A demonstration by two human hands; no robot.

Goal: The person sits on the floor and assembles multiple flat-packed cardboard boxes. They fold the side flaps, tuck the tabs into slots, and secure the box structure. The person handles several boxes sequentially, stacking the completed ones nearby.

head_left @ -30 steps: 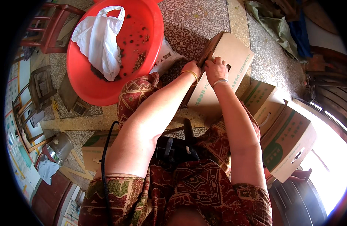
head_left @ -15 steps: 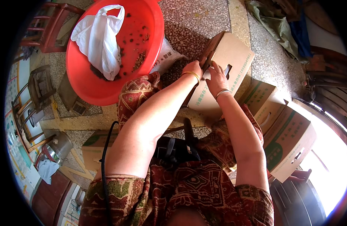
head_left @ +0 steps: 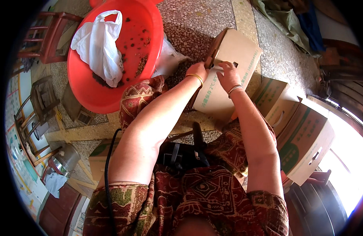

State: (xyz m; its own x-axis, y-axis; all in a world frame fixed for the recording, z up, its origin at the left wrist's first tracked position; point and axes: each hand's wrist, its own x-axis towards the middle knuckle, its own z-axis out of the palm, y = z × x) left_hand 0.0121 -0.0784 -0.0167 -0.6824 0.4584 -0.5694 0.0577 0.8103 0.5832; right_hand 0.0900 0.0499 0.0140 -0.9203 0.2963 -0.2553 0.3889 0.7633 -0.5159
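A tan cardboard box (head_left: pixel 238 51) with green print stands tilted between my knees, a hand hole in its upper face. My left hand (head_left: pixel 197 70) is closed on the box's left edge, near a dark gap along that side; its fingertips are hidden. Over the hand hole lies my right hand (head_left: pixel 229 77), its fingers bent and drawn together against the cardboard. Whatever the right fingers pinch, if anything, is too small to make out. A yellow bangle is on my left wrist and a pale one on my right.
To the left, a large red basin (head_left: pixel 140 23) contains a white plastic bag (head_left: pixel 100 49) and dark crumbs. A white sack (head_left: pixel 169 59) lies beside it. More cardboard boxes (head_left: pixel 303 139) stand at right. Wooden chairs (head_left: pixel 47 37) and a metal bucket (head_left: pixel 69 157) are at far left.
My right fingers, stretched over the box before, are now bent in near the hand hole. My left hand stays at the box edge. The whole view has shifted slightly.
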